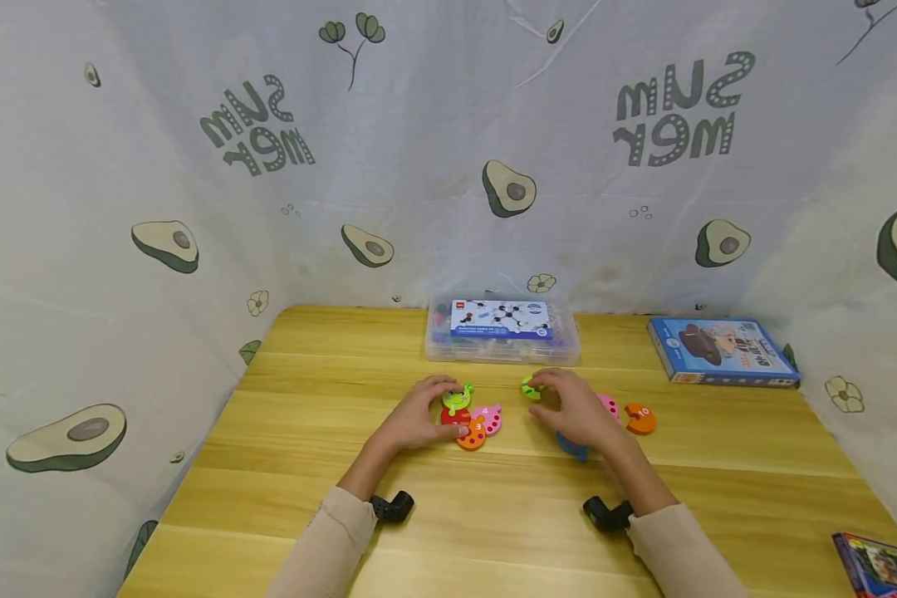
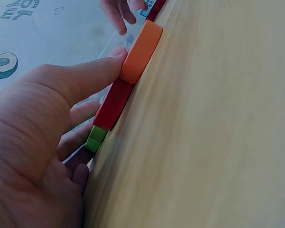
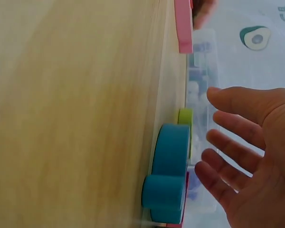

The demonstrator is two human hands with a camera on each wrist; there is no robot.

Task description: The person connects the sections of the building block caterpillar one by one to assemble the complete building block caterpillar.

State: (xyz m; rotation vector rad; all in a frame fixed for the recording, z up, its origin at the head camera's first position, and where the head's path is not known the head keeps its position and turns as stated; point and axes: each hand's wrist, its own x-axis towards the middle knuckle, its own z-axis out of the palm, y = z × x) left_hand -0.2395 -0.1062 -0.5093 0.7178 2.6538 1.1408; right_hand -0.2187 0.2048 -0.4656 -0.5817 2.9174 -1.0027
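A pale cloth [image 1: 426, 133] printed with avocados, flowers and mirrored lettering hangs behind a wood-grained tabletop [image 1: 493, 531]. At the rear of the tabletop stands a clear box [image 1: 564, 353] with a labelled lid; a blue box [image 1: 728, 353] lies toward the right rear corner, and a small box [image 1: 884, 566] is cut off at the lower right.

Left of centre, four flat pieces lie clustered: a green piece [image 1: 457, 400] with a face, a red piece [image 1: 454, 417], an orange piece [image 1: 470, 438] marked 3 and a pink piece [image 1: 487, 422] marked 4. The left hand [image 1: 414, 415] spans the cluster with thumb and fingers apart, the thumb touching the orange piece, the fingers beside the green one.

The right hand [image 1: 579, 409] hangs over further pieces, its fingers apart and holding nothing. Near its fingertips lies a lime piece [image 1: 528, 388]; a blue piece [image 1: 572, 448] and a second pink piece [image 1: 610, 404] are partly hidden by the hand. An orange piece marked 10 [image 1: 641, 423] lies farther right. Each wrist bears a black camera [image 1: 398, 507].
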